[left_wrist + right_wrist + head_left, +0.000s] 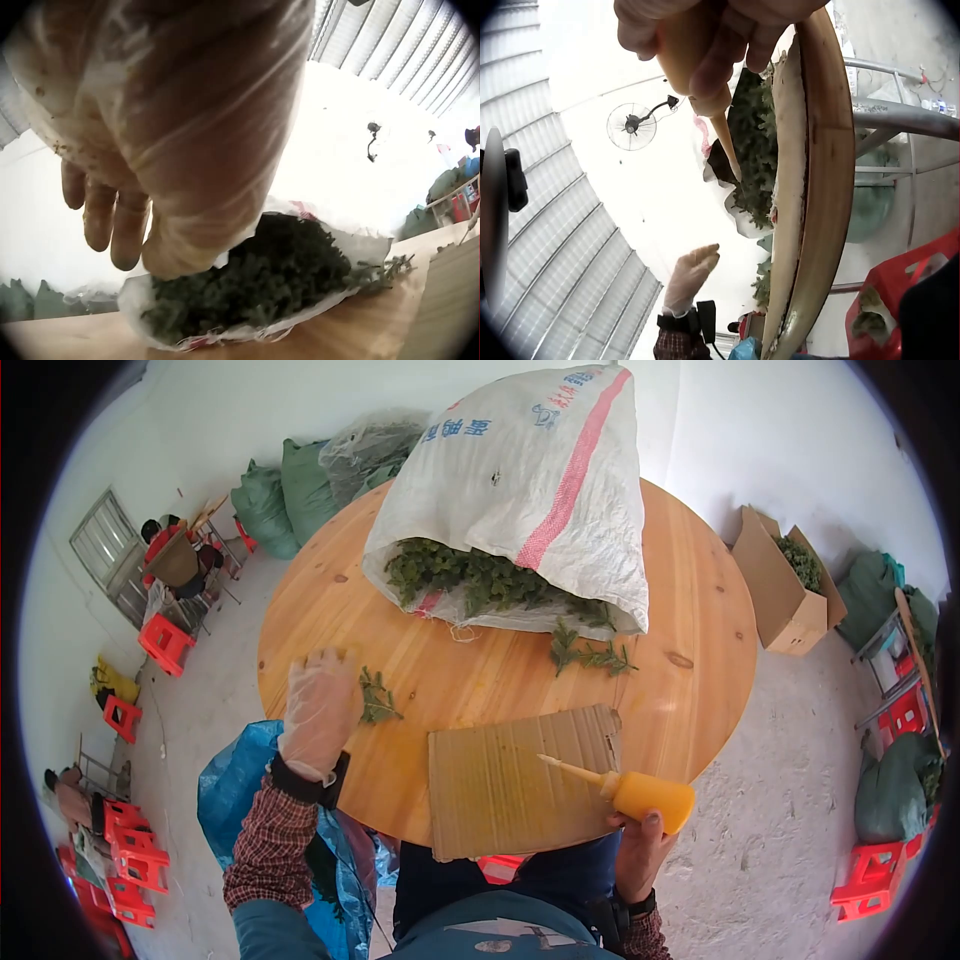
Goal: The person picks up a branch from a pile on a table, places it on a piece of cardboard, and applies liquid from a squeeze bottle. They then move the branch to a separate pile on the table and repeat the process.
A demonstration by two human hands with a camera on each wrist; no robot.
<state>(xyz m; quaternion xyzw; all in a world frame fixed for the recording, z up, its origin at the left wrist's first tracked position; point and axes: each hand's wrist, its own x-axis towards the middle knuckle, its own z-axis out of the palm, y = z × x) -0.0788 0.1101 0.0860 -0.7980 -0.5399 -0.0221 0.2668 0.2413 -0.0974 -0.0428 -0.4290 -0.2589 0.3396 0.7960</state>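
Head view: the right hand [643,854] grips the orange bottle [653,800], nozzle [575,769] over the cardboard [500,790]; the gloved left hand [318,710], fingers relaxed, is just left of a green sprig [378,700] on the table [695,630]. Keeping the nozzle low and steady should limit stray drips.

The orange bottle [652,800] tilts nozzle-down, its tip toward ten o'clock over the brown cardboard [500,790]; a green sprig [378,700] lies flat at the cardboard's ten o'clock.
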